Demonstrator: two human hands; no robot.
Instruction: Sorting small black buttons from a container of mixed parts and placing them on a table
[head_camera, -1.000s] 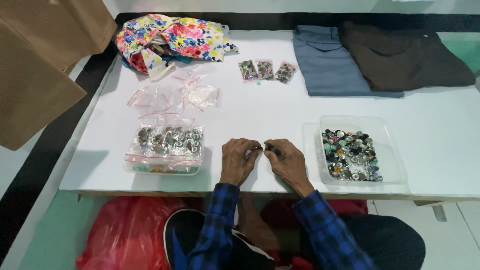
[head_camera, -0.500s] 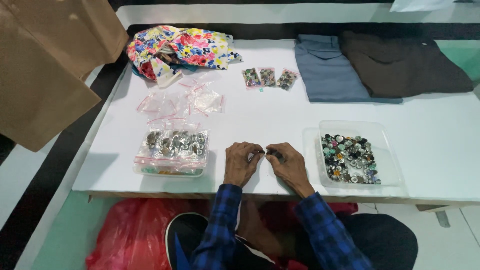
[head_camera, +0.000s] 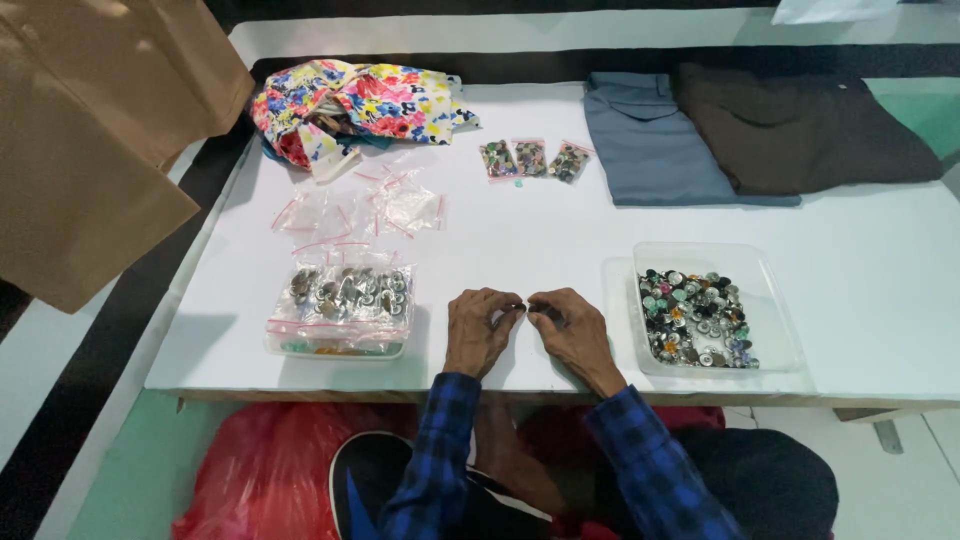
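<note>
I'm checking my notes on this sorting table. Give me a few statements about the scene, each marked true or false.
1. Both hands meet near the table's front edge. True: the left hand and right hand pinch something small between them.
2. The clear tray of buttons lies to the person's left. False: it is on the right.
3. Three small filled bags lie in a row. True.
4. The floral cloth covers the blue garment. False: they lie apart.

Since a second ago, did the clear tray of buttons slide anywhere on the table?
No. The clear tray of buttons sits by the table's near edge, beside the right hand, as before; only the camera shifted.
</note>
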